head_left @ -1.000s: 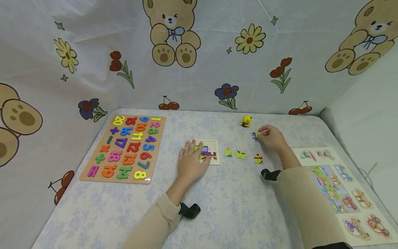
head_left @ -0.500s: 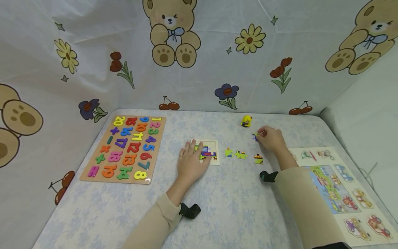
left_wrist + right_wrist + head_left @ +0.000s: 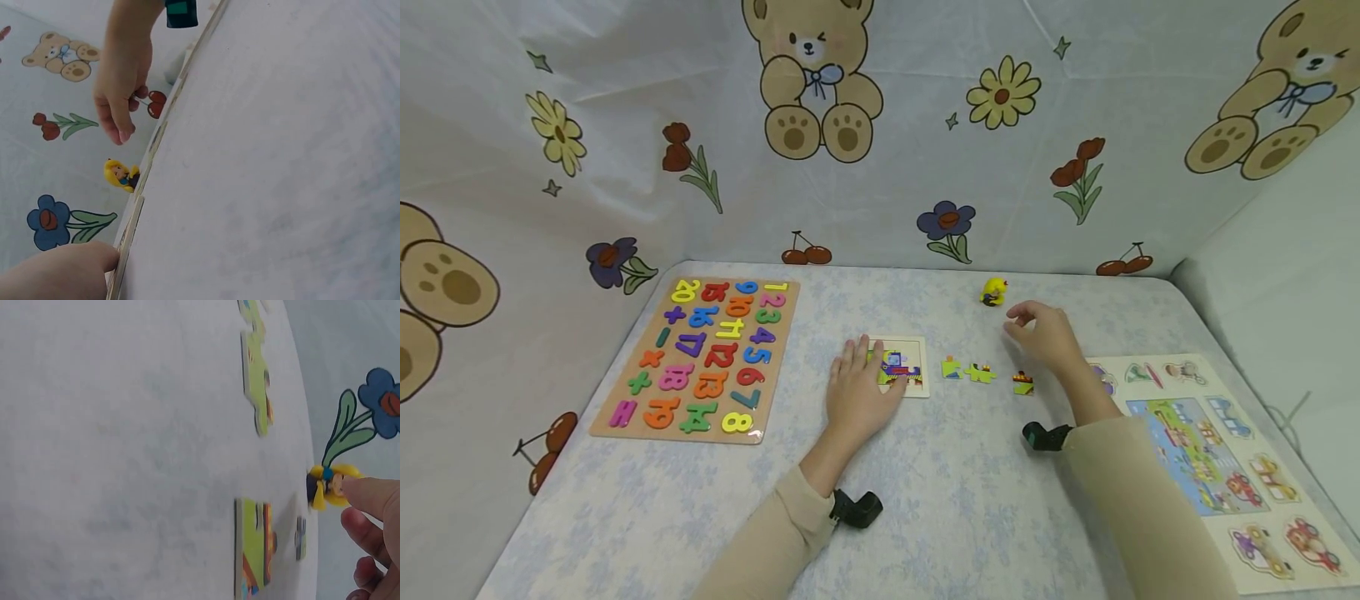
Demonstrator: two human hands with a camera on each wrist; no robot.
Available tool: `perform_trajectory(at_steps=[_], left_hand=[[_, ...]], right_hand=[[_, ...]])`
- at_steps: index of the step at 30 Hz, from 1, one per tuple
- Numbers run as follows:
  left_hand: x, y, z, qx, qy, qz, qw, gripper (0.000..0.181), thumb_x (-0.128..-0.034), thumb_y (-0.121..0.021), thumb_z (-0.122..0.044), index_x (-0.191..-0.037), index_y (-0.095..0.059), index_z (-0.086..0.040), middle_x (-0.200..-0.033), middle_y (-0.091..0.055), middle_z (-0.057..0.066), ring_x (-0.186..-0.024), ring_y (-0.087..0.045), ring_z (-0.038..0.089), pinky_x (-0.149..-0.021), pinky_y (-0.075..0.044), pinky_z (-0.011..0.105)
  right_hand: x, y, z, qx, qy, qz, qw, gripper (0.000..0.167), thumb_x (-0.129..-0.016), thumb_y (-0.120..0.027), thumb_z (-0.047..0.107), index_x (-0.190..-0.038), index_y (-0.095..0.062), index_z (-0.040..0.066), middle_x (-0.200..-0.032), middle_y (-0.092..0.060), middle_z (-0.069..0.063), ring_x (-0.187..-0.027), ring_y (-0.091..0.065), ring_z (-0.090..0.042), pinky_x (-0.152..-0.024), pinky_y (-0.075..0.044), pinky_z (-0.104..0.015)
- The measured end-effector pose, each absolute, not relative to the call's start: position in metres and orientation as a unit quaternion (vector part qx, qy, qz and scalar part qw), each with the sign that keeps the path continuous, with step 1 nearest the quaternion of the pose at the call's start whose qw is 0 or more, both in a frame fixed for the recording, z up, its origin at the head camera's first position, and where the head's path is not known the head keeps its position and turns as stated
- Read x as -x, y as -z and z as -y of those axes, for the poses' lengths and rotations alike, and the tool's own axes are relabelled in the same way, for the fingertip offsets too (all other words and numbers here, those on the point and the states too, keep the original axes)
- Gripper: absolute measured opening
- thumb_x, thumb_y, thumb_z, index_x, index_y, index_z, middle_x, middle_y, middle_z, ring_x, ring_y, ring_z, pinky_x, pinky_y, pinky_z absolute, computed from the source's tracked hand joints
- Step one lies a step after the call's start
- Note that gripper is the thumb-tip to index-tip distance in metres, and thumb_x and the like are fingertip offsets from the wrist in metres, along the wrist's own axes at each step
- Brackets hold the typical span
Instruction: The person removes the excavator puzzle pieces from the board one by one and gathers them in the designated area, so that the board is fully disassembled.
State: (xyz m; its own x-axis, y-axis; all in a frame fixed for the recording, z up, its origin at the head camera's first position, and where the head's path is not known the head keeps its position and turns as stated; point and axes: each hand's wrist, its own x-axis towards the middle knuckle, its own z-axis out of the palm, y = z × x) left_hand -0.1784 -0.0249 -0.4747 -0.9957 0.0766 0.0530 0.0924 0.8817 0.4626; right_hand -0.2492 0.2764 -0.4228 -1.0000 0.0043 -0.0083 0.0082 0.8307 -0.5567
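Note:
My left hand [image 3: 861, 396] rests on a small jigsaw puzzle tray [image 3: 917, 342], its fingers stretched over the left part of the picture. In the left wrist view the thumb [image 3: 94, 256] lies at the tray's edge. My right hand [image 3: 1048, 337] hovers right of the tray, thumb and index finger apart, holding nothing. Below it in the right wrist view a small puzzle piece [image 3: 300, 537] lies on the table; the hand hides it in the head view. Other loose pieces are a green one [image 3: 951, 367], a longer green one [image 3: 980, 373] and a red-and-green one [image 3: 1023, 383].
A yellow-haired toy figure [image 3: 993, 292] stands near the table's back edge. At left lies a wooden board [image 3: 715, 437] of coloured numbers and signs. A picture board [image 3: 1198, 454] lies at right, partly under the right sleeve.
My right hand held a puzzle piece in the earlier frames. It has let the piece go, the fingers have parted, and the hand has shifted slightly left. The left hand has stayed on the tray.

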Motion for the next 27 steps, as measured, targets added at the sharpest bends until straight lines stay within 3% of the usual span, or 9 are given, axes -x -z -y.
perform_trajectory(at_steps=[6,16,23,27], left_hand=[[0.178,0.475,0.029,0.04,0.238,0.97,0.014,0.077,-0.0944,-0.048,-0.059,-0.157,-0.031,-0.017,-0.167,-0.019,0.007,-0.156,-0.01,0.03,-0.126,-0.01,0.051],[0.174,0.471,0.037,0.035,0.257,0.966,0.004,0.072,-0.0981,-0.045,-0.053,-0.158,-0.026,-0.018,-0.167,-0.017,0.008,-0.156,-0.006,0.031,-0.126,-0.004,0.052],[0.173,0.471,0.041,0.04,0.256,0.966,0.008,0.068,-0.099,-0.044,-0.05,-0.157,-0.03,-0.017,-0.166,-0.02,0.009,-0.156,-0.008,0.031,-0.126,-0.006,0.051],[0.174,0.473,0.041,0.041,0.245,0.969,0.009,0.066,-0.1001,-0.042,-0.049,-0.157,-0.029,-0.018,-0.166,-0.02,0.008,-0.156,-0.008,0.03,-0.126,-0.007,0.05]], right_hand=[[0.241,0.421,-0.26,0.014,0.314,-0.949,0.007,0.03,-0.099,-0.061,0.027,-0.122,-0.062,0.008,-0.107,-0.06,-0.011,-0.097,-0.048,-0.028,-0.079,-0.04,-0.039],[0.238,0.414,-0.215,0.078,0.327,-0.941,0.025,0.031,-0.096,-0.065,0.026,-0.122,-0.064,0.009,-0.101,-0.061,-0.007,-0.085,-0.049,-0.026,-0.067,-0.042,-0.034],[0.238,0.414,-0.183,0.105,0.329,-0.937,0.053,0.031,-0.096,-0.066,0.026,-0.123,-0.064,0.01,-0.1,-0.061,-0.005,-0.098,-0.05,-0.024,-0.083,-0.042,-0.037],[0.237,0.416,-0.168,0.119,0.335,-0.933,0.062,0.031,-0.096,-0.066,0.027,-0.123,-0.065,0.011,-0.101,-0.061,-0.005,-0.099,-0.05,-0.024,-0.086,-0.044,-0.038]])
